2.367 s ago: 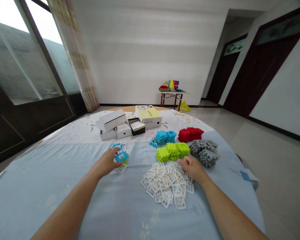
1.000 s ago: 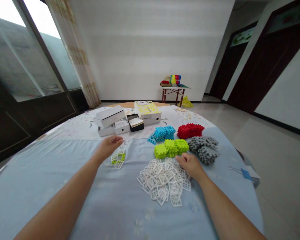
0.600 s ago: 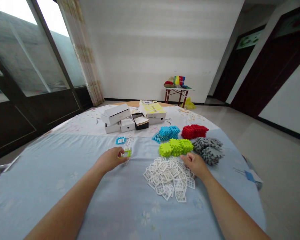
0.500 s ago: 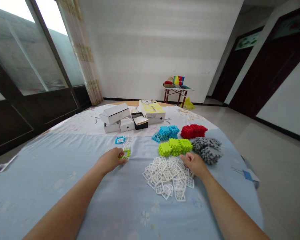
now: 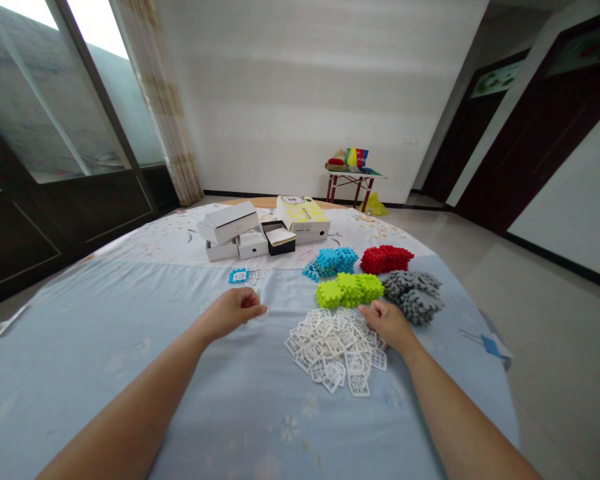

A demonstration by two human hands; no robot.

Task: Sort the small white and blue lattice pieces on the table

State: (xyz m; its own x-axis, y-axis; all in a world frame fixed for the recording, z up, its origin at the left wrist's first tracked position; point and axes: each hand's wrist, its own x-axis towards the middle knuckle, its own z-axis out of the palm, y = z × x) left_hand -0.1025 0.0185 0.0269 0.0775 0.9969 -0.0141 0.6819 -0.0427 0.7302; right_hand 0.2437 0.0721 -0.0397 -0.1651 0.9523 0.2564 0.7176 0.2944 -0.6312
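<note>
Bench (image 5: 240, 202), round, draped in white floral cloth at the far side and in blue cloth (image 5: 220, 407) at the near side. Beyond it, against the wall, table (image 5: 375, 173) with bags on top. At the far part of the bench, yellow box (image 5: 305, 212), lying flat. On the near blue cloth, right of centre, white heap (image 5: 333, 347) of loose lattice pieces. Near the yellow box, white boxes (image 5: 230, 222), one lying tilted over others; between them and it, black box (image 5: 281, 245), open. Just beyond the white heap, green row (image 5: 350, 291); to its right, grey heap (image 5: 413, 293); farther back, red row (image 5: 387, 259) and blue heap (image 5: 333, 260).

Right hand (image 5: 389, 324) at the upper right edge of the white heap, near the green row. Grip narrow, curled; contents not discernible. Left hand (image 5: 229, 312) low over the blue cloth, well apart from the white heap. Grip narrow, with a pale blur at the fingertips; cannot tell whether empty or holding. Just beyond, blue-rimmed piece (image 5: 239, 275) with white lattice inside, flat, beside a few white pieces (image 5: 260, 274).
</note>
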